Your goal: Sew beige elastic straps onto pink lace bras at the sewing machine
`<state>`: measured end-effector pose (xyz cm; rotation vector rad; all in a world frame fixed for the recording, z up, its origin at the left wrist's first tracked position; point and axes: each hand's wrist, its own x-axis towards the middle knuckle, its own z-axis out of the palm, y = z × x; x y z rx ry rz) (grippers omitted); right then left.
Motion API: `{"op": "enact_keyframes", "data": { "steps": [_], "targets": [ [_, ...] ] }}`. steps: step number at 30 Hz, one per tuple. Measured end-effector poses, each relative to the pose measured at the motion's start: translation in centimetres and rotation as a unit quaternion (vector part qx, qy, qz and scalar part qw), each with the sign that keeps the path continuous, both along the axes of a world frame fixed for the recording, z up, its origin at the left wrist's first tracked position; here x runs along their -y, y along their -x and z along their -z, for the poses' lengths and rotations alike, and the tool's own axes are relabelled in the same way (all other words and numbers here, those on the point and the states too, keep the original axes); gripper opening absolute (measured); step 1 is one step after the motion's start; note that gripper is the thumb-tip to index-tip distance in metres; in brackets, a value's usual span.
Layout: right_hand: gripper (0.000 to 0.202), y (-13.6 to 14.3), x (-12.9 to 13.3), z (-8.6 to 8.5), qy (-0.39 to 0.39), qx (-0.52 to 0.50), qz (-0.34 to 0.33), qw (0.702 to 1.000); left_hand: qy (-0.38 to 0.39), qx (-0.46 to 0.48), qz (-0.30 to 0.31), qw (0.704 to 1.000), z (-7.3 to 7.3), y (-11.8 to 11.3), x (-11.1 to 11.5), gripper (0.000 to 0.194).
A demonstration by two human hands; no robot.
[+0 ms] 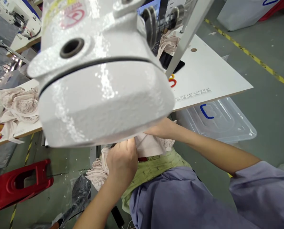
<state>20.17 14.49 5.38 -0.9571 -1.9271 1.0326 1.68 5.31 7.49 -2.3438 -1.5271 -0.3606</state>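
Observation:
The white head of a sewing machine (pixel 106 101) fills the upper middle of the view and covers its needle area. Just below its lower edge, my left hand (pixel 123 157) has its fingers curled at the edge of a pale pink fabric (pixel 149 145); the fingertips are hidden under the machine. My right hand (pixel 159 128) lies on the far side of the same fabric, its fingers mostly hidden by the machine head. Gathered pale lace (pixel 97 173) hangs to the left of my left hand, and more lace shows below my right wrist.
On the white table (pixel 218 73) at the right are a ruler (pixel 193 94), scissors handles (pixel 172 82) and a black phone (pixel 179 66). A clear lidded box (pixel 227 122) sits below. Left are lace pieces (pixel 24 105) and a red stool (pixel 20 183).

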Motion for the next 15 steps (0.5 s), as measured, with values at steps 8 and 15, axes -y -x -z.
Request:
{"op": "enact_keyframes", "data": {
  "steps": [8, 15],
  "targets": [
    [0.033, 0.27, 0.48, -0.06, -0.011, 0.006, 0.005, 1.0, 0.016, 0.009, -0.024, 1.0, 0.5, 0.99, 0.37, 0.027],
    [0.028, -0.19, 0.51, 0.03, 0.005, 0.007, -0.001, 1.0, 0.045, 0.045, -0.031, 0.998, 0.71, 1.1, 0.28, 0.028]
  ]
}}
